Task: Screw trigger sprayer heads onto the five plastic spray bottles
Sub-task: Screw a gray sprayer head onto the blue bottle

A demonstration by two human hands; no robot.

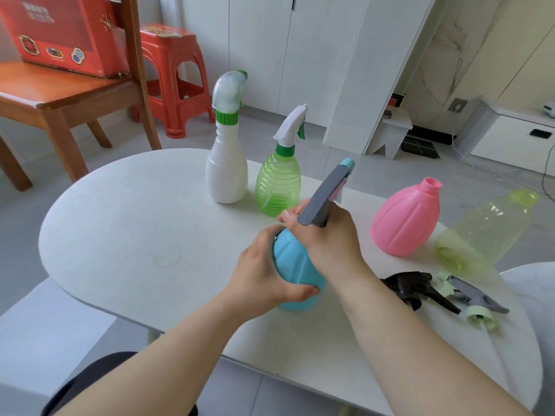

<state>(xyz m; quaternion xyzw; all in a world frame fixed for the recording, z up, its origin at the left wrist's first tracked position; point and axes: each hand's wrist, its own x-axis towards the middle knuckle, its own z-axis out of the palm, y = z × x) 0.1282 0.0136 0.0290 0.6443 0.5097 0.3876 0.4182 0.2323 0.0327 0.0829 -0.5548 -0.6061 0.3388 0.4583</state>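
White oval table [126, 223] — grey tiled floor [345, 163], red stool [174, 76] behind.

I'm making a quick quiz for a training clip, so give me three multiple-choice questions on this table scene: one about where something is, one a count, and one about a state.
1. Where do the loose sprayer heads lie?
A. Near the right edge of the table
B. On the wooden chair
C. Behind the white bottle

2. How many bottles have no sprayer head on them?
A. None
B. Two
C. Four

3. What is the left hand doing?
A. Resting flat on the table
B. Gripping the blue bottle
C. Holding the pink bottle

Answers:
1. A, the black sprayer head and grey sprayer head lie on the table at its right side.
2. B, the pink bottle and yellow-green bottle have open necks.
3. B, the left hand wraps the blue bottle while the right hand holds its sprayer.
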